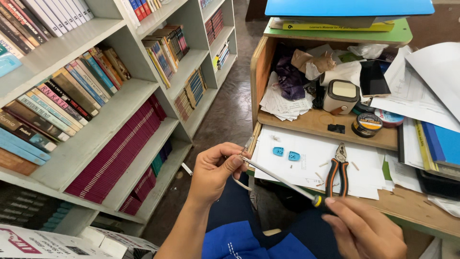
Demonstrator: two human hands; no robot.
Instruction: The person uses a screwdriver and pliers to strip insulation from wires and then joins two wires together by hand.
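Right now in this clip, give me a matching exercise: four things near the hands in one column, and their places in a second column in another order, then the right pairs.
Things:
1. screwdriver
2. pliers
3. two small blue parts
4. round tin

Places:
A. on the white paper, left of the pliers
B. on the wooden shelf of the desk, beside the white box
C. held between the left hand and the right hand
D. lying on the white paper, orange-and-black handles toward the person

Pairs: 1-C, 2-D, 3-A, 4-B
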